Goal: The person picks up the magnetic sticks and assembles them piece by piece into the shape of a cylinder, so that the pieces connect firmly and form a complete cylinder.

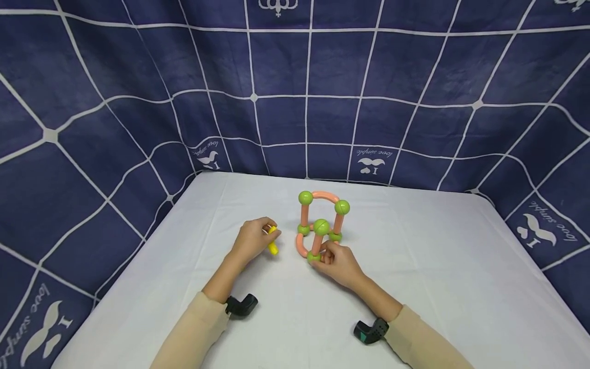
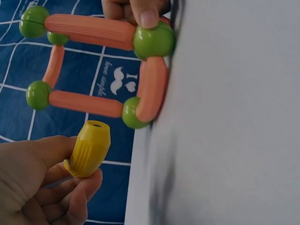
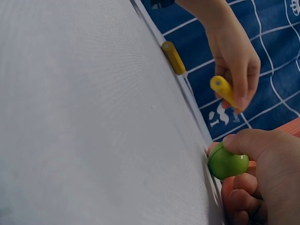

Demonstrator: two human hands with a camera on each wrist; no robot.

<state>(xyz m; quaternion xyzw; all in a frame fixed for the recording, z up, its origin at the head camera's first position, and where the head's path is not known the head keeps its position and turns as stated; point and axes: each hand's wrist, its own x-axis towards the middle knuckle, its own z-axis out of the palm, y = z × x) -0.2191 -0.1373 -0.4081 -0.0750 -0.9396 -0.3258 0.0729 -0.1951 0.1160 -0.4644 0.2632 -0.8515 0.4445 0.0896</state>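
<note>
A frame of green balls and orange straight and curved rods (image 1: 304, 215) stands on the table, upright rods topped by balls. At its near lower corner my right hand (image 1: 341, 264) grips a green ball (image 3: 227, 161) between thumb and curled fingers. To the left of the frame, my left hand (image 1: 252, 240) pinches a short yellow rod (image 2: 90, 149) between thumb and fingers. One end of it, with a small round recess, shows in the left wrist view. The yellow rod is apart from the frame. Another yellow rod (image 3: 173, 57) lies on the table beyond the left hand in the right wrist view.
A white cloth (image 1: 438, 277) covers the table. Behind it and at both sides hangs a dark blue curtain (image 1: 336, 66) with white grid lines. Each wrist wears a black device, such as the one on the right wrist (image 1: 371, 330).
</note>
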